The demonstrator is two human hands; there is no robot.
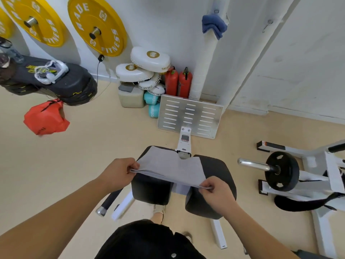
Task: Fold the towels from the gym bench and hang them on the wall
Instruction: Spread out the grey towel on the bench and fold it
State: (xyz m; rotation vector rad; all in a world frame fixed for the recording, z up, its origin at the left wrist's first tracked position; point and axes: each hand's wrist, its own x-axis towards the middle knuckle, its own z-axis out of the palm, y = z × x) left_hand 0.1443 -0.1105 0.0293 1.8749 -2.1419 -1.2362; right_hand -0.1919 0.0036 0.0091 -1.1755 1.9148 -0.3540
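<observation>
A grey towel (169,167) lies across the two black pads of the gym bench (218,165), doubled over so two layers show along its near edge. My left hand (119,172) pinches the towel's near left corner. My right hand (216,191) pinches the near right corner, lifted a little off the pad. A folded blue towel (212,25) hangs from a hook on the white wall above a white pipe. Further right, a bare metal hook (267,24) sticks out of the wall.
A metal foot plate (190,116) stands beyond the bench. Two red fire extinguishers (179,85), white boxing pads (147,68) and teal gear sit in the corner. Yellow weight plates (97,27) hang on the wall. A white rack with a black plate (281,171) is to the right.
</observation>
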